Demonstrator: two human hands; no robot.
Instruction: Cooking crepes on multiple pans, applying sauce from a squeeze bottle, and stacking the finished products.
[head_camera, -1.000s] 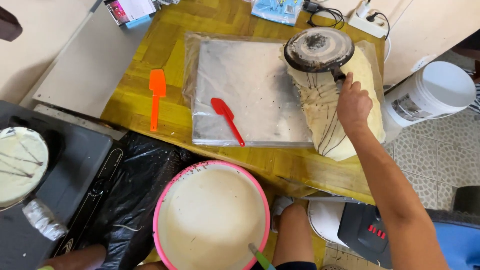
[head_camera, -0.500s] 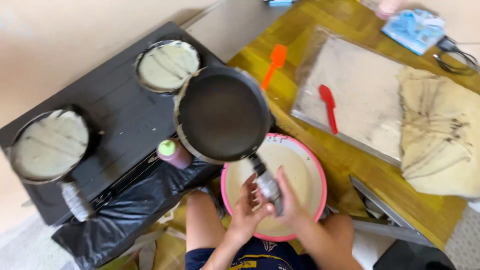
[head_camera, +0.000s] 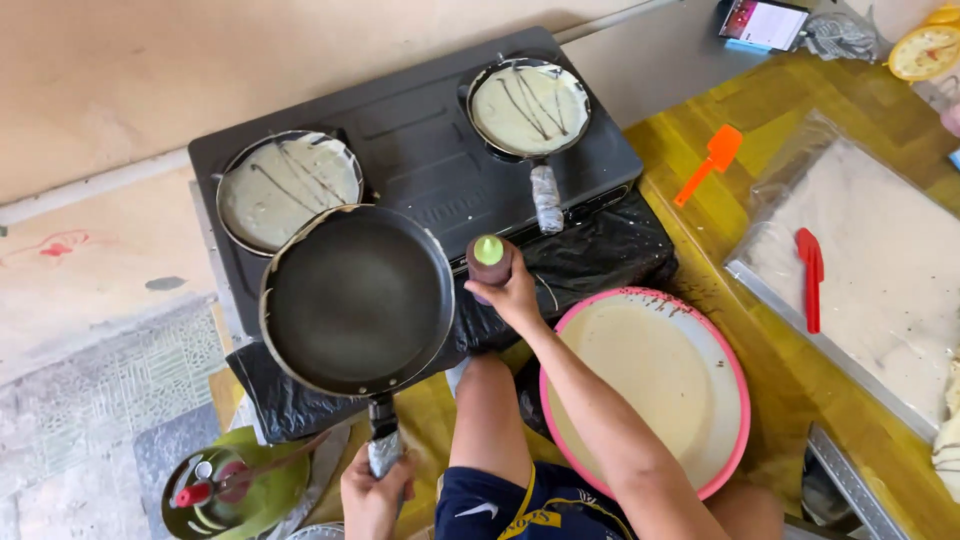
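Head view: nearest, the left hand is wrapped tight round the handle of an empty black pan, holding it level just off the stove, apparently free for filling. Beyond, the right hand reaches forward, fingers closed round a brown squeeze bottle beside the pink batter bowl; two drizzled pans cook farther off.

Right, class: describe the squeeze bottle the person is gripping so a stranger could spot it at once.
Start at the black stove with two batter-filled pans. At its front edge, between the empty black pan and the pink-rimmed bowl, the right hand wraps a squeeze bottle. It is small, upright and brown, and alone has a green cap.
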